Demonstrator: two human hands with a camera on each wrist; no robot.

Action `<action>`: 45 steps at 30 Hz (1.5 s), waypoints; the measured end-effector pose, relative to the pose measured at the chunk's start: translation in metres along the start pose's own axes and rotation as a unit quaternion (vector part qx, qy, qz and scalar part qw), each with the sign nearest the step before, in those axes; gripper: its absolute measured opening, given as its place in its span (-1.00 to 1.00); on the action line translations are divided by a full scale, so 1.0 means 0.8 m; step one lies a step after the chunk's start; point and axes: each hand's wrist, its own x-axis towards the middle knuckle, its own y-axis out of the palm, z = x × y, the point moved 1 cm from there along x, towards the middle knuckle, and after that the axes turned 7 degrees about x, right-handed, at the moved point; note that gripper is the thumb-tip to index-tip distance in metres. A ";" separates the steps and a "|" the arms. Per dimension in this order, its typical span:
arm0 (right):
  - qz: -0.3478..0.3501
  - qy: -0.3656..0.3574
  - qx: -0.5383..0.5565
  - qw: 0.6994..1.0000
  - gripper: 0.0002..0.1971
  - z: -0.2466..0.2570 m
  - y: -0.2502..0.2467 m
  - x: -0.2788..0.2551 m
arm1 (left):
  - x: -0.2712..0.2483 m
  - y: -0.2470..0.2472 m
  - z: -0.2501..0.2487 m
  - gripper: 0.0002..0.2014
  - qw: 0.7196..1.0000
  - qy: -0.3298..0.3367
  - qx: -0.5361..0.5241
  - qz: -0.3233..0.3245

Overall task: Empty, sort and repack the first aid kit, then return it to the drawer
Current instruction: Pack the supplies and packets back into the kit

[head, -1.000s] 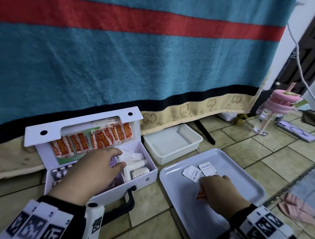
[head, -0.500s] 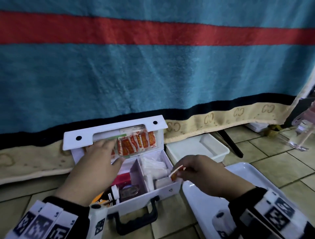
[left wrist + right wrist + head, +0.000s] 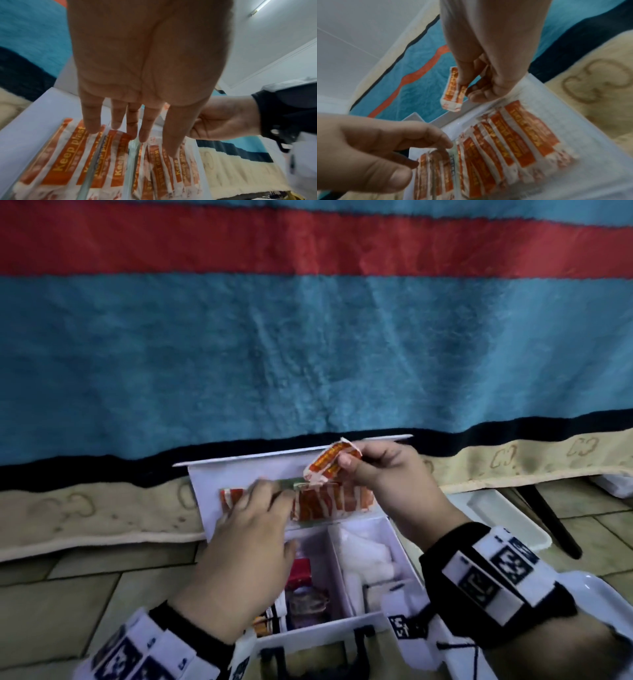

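The white first aid kit (image 3: pixel 308 633) stands open on the tiled floor with its lid (image 3: pixel 205 484) upright. Orange plaster packets (image 3: pixel 329 503) fill the clear pocket inside the lid. My left hand (image 3: pixel 260 494) lies with straight fingers on that pocket (image 3: pixel 68 155), touching its top edge. My right hand (image 3: pixel 346 463) pinches an orange plaster packet (image 3: pixel 325 463) between thumb and fingers, just above the lid's top edge. In the right wrist view the held packet (image 3: pixel 452 94) hangs beside the lid plasters (image 3: pixel 513 142).
White bandage rolls (image 3: pixel 366 556) fill the kit's right compartment; a red item (image 3: pixel 301 571) sits in the left one. A white tub (image 3: pixel 507 522) and a black leg (image 3: pixel 548 518) are to the right. A white tray (image 3: pixel 599 594) lies at lower right. A striped blanket (image 3: pixel 308 337) hangs behind.
My right hand left the tray with an orange packet and rose to the lid's top. My left hand moved from the kit's compartments up onto the lid pocket.
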 end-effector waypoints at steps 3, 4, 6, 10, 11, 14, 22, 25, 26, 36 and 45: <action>-0.022 -0.025 -0.015 0.999 -0.88 0.005 0.010 0.014 | -0.003 0.008 0.000 -0.46 1.000 0.001 -0.011 -0.003; -0.023 -0.031 -0.057 0.998 -0.88 0.004 0.013 0.017 | -0.004 0.011 0.001 -0.45 1.000 0.005 0.000 0.002; -0.023 -0.043 -0.179 0.983 -0.89 -0.002 0.017 0.020 | -0.005 0.015 0.003 -0.43 1.000 0.010 0.018 0.010; 0.003 -0.079 -0.341 0.937 -0.88 -0.009 0.027 0.018 | -0.007 0.019 0.005 -0.39 1.000 0.008 0.030 0.001; 0.015 -0.080 -0.363 0.928 -0.86 -0.009 0.029 0.019 | -0.008 0.020 0.005 -0.38 1.000 0.008 0.025 -0.004; 0.015 -0.091 -0.391 0.916 -0.87 -0.008 0.032 0.020 | -0.010 0.021 0.005 -0.36 1.000 0.006 0.026 -0.009; -0.003 -0.169 -0.397 0.902 -0.80 -0.010 0.031 0.016 | -0.009 0.022 0.004 -0.37 0.998 0.022 0.059 -0.023; 0.016 -0.164 -0.405 0.899 -0.79 -0.010 0.032 0.015 | -0.005 0.022 0.004 -0.42 0.998 0.026 0.050 -0.024; 0.017 -0.160 -0.409 0.898 -0.78 -0.011 0.032 0.015 | -0.004 0.021 0.003 -0.44 0.998 0.027 0.048 -0.021; 0.005 -0.109 -0.366 0.924 -0.83 -0.008 0.036 0.011 | -0.005 0.012 0.001 -0.53 1.000 0.018 0.011 0.000; 0.090 -0.043 -0.485 0.869 -0.82 -0.009 0.037 0.010 | -0.007 0.007 -0.002 -0.55 1.000 0.005 0.012 -0.004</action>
